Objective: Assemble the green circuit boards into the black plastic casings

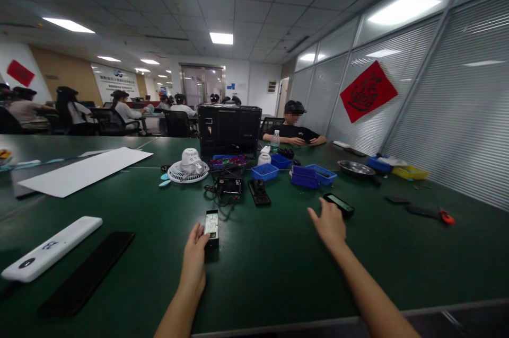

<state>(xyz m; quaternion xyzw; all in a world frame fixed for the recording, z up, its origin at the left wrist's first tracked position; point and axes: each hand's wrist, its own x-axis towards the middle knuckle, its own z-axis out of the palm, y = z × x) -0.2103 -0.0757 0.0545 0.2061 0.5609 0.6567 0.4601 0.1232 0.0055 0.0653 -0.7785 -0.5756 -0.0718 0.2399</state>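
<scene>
My left hand (194, 250) is closed on a small black case with a pale circuit board (212, 225) showing in it, thumb on its face and fingers along its left side. On the right, my right hand (330, 224) is open, thumb spread away from the fingers. Its fingertips lie at the left edge of a flat black case with a greenish face (339, 203); whether they touch it I cannot tell. Beyond the two hands, a black device on a flat base (259, 193) and a black box with cables (229, 185) lie on the green table (270, 264).
Blue bins (264, 171), a white fan (190, 168) and a dark monitor-like panel (229, 130) stand farther back. A metal bowl (356, 168) and an orange-ended tool (445, 216) lie right. A white power bank-like bar (55, 248) and dark slab (87, 272) lie left. Someone sits opposite.
</scene>
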